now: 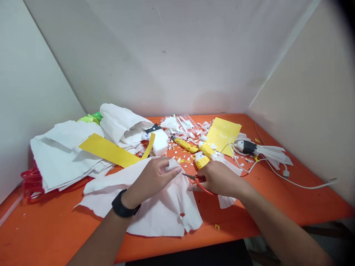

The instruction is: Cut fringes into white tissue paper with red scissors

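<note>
My left hand [158, 173], with a black watch at the wrist, pinches the upper edge of a wrinkled white crepe paper sheet [163, 218]. The sheet spreads over the table below it and has a small hole near its lower right. In my right hand [220, 178] are small scissors [205, 190] with red handles and dark blades. Their tips point left, close to the paper's edge and my left fingertips. Whether the blades touch the paper I cannot tell. Just behind my right hand lie yellow-and-white figures [201, 161], partly hidden by it.
An orange table [50, 229] holds stacked white sheets [63, 162], a yellow strip [108, 150], a yellow sheet [226, 131], a yellow cutter [186, 145], a white block [160, 142] and markers [184, 122]. A white cable [299, 186] loops round a black-and-white figure [248, 147]. Scraps lie scattered.
</note>
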Demonstrator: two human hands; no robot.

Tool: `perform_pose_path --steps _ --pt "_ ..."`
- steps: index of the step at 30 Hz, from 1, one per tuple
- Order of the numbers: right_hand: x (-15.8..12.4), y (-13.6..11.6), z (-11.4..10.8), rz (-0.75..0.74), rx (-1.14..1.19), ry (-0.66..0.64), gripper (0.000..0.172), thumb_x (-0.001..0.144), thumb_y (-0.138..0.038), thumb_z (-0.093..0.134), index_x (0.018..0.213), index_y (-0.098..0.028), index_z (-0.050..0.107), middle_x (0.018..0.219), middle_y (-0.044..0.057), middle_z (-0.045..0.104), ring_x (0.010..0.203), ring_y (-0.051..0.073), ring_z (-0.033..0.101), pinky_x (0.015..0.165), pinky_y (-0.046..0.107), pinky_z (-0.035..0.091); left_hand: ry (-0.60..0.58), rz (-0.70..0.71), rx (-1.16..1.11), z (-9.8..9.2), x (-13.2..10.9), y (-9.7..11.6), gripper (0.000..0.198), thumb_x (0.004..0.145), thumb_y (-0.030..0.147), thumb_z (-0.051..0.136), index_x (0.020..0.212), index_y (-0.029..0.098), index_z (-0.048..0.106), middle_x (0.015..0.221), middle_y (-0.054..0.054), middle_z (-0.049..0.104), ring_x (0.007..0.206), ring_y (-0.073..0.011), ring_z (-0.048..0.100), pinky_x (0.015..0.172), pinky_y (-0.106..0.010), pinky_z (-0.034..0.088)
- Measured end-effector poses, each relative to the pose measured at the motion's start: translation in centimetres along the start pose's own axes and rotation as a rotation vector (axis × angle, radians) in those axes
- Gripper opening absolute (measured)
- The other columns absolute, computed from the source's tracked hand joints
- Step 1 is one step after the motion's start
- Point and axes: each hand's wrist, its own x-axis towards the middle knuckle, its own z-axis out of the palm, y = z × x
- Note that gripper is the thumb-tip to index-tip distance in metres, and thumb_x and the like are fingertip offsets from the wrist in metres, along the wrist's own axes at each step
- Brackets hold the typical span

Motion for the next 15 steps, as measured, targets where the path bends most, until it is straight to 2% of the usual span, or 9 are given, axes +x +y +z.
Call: perform_pose_path --steps 8,12,15 --pt "-0.34 0.25 -0.75 -0.017 0.143 -0.08 0.06 0.084 -0.077 0.055 0.077 -0.018 0.066 0.076 0.006 0.064 0.065 0.016 0.048 0.06 0.028 0.029 0.01 -0.011 -0.004 -0.02 -0.02 0.06 0.049 0.092 0.04 0.059 0.063 0.022 0.024 0.06 0.006 0.032 0.059 -0.0121 0.036 0.058 -0.026 0.031" --pt "0.11 0.34 -0.76 -0.039 0.366 -0.082 0.059 0.088 -0.073 0.055 0.085 -0.016 0.07 0.074 0.004 0.064 0.067 0.017 0.05 0.061 0.027 0.033 0.027 -0.015 0.008 0.08 -0.02 0.15 0.05 0.091 0.04 0.06 0.062 0.023 0.024 0.059 0.006 0.03 0.056 -0.0119 0.033 0.055 -0.027 0.027" --pt "0.34 0.35 -0.65 -0.061 0.409 -0.06 0.059 0.088 -0.072 0.056 0.088 -0.015 0.071 0.072 0.003 0.063 0.066 0.015 0.049 0.06 0.026 0.033 0.039 -0.023 -0.008 0.18 -0.06 0.18 0.05 0.092 0.04 0.059 0.061 0.023 0.024 0.058 0.006 0.03 0.055 -0.0119 0.032 0.054 -0.027 0.027"
